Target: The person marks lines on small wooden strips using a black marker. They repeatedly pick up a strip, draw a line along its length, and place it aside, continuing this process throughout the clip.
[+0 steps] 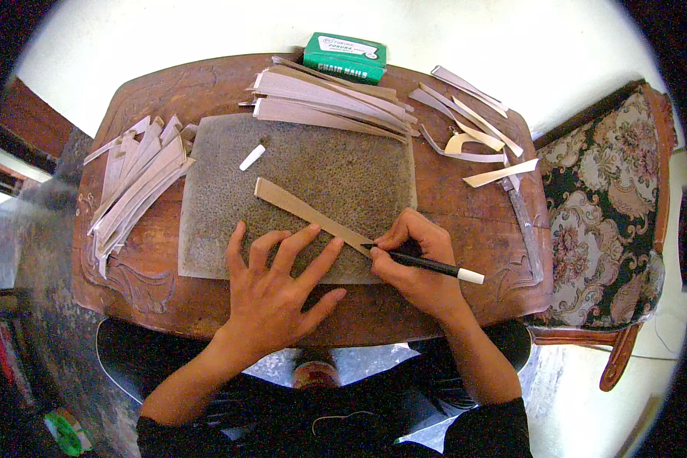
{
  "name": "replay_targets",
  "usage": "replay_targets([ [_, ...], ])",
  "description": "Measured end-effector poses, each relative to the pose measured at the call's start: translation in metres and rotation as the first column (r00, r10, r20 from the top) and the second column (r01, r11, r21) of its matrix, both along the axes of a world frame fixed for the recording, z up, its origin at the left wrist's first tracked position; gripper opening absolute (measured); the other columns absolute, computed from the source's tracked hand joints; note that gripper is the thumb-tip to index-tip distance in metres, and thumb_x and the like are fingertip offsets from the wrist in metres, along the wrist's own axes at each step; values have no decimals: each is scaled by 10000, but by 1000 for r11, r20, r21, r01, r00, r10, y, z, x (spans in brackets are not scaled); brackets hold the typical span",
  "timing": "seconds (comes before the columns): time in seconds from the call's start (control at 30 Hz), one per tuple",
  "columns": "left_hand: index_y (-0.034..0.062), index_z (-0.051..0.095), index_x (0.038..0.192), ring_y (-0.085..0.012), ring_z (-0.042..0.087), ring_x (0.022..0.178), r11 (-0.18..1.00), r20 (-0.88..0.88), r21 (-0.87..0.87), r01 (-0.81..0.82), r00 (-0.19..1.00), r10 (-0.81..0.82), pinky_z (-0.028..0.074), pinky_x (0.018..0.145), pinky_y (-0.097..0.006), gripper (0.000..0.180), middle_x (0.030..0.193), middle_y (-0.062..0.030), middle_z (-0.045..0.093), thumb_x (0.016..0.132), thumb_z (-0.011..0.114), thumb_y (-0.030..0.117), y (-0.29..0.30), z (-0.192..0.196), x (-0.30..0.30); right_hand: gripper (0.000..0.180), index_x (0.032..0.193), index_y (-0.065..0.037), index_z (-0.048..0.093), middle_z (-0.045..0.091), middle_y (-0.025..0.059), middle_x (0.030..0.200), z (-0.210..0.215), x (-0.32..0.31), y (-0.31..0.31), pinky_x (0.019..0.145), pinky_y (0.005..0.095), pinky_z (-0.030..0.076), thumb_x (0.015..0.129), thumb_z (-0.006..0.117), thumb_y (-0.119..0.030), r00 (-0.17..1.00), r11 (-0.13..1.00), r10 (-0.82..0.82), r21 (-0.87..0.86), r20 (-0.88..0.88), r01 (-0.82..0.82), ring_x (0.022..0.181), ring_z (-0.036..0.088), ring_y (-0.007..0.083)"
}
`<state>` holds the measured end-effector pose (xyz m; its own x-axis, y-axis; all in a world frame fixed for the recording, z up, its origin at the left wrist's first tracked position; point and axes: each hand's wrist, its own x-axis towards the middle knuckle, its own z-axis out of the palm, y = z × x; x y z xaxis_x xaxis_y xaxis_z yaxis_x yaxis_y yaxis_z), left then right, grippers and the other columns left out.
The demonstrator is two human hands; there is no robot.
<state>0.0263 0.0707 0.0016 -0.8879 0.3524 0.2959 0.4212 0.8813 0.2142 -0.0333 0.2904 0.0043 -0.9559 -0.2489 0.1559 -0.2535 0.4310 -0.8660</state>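
A narrow brown strip [298, 211] lies slantwise on a dark speckled mat [221, 164]. My left hand [275, 286] has its fingers spread, with the index and middle fingertips resting on the strip's edge. In my right hand [420, 263] is a black marker [427, 263] with a white back end. Its tip touches the strip near the lower right end, which my right fingers partly hide. The marker's white cap [252, 157] lies loose on the mat, above and left of the strip.
Stacked strips [320, 103] lie along the mat's far edge, beside a green box [346, 57]. More strips [141, 179] are piled at the left. Pale offcuts [473, 126] and a knife [520, 217] lie at the right of the carved wooden table [466, 214]. An upholstered chair [603, 214] stands beyond.
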Motion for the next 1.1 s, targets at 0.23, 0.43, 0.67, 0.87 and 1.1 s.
replay_targets([
  [0.23,249,637,1344,-265,461,1187,1000,-1,9,5,1000,-5,220,1132,-633,598,1346,-20,537,809,735,499,0,-1,0,192,743,-18,570,657,94,764,1,-1,1,633,284,492,736,760,-43,999,998,27,56,-19,-26,693,633,151],
  [0.43,250,630,1354,-267,460,1193,1000,2,11,6,1000,-6,223,1131,-634,613,1344,-21,534,803,743,495,0,-1,0,193,739,-20,568,652,92,762,4,0,0,635,286,489,736,760,-39,999,998,23,63,-31,-21,699,631,153],
  [0.67,249,633,1349,-270,458,1199,1000,9,8,4,1000,-4,225,1130,-635,606,1342,-24,535,804,742,489,0,1,0,193,749,-22,570,650,85,762,4,0,0,629,287,484,744,761,-40,999,998,20,52,-30,-19,693,621,147],
  [0.87,252,631,1350,-268,455,1203,1000,7,7,1,1000,-1,219,1131,-636,601,1350,-18,533,809,737,491,0,1,-1,182,766,-32,570,648,60,783,8,1,2,655,266,479,755,752,-33,997,1000,3,-5,83,-3,718,604,121],
  [1.1,249,630,1346,-267,453,1210,1000,14,7,-6,1000,6,209,1137,-638,584,1357,-17,533,826,721,499,0,-1,0,186,855,-38,578,618,61,892,19,4,7,725,257,485,760,735,-7,993,985,43,-169,110,-24,826,603,128],
])
